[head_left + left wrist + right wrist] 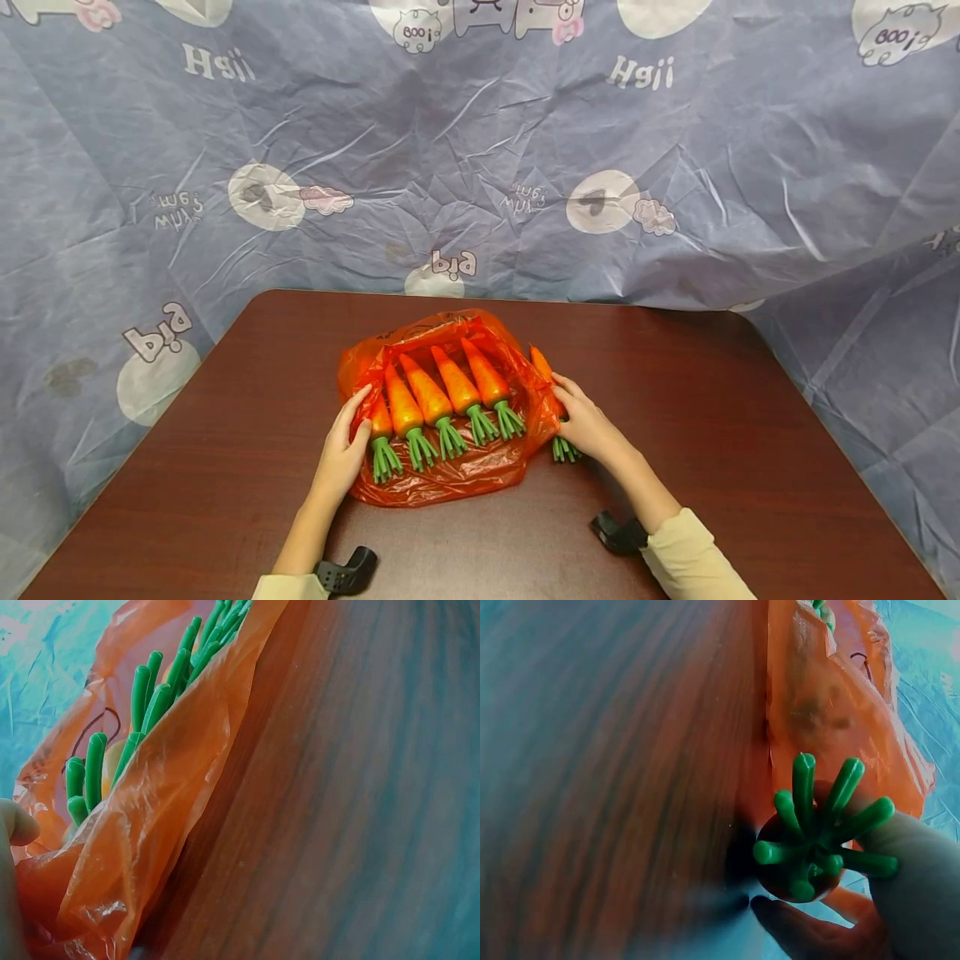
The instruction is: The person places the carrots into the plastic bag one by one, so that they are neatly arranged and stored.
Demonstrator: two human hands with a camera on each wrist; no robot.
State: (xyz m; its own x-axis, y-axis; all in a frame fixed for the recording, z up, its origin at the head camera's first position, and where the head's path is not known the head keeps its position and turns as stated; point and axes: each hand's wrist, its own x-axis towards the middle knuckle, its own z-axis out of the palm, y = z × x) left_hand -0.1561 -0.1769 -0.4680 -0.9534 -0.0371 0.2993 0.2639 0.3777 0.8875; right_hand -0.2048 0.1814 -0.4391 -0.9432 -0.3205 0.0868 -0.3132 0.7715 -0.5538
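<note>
A red-orange plastic bag [472,475] lies with its mouth facing me, several toy carrots [431,396] side by side in it, green tops towards me. My left hand [341,450] holds the bag's left edge; in the left wrist view the thumb [21,825] shows beside the film. Outside the bag, against its right side, is another carrot [542,363], gripped by my right hand [592,423], which covers its middle. The right wrist view looks onto this carrot's green top [817,840], with fingers around the body.
The dark brown wooden table [720,433] extends to both sides of the bag. Behind it hangs a wrinkled blue-grey printed cloth [465,167]. Black bands with camera mounts sit on the left wrist [347,572] and the right wrist [619,533].
</note>
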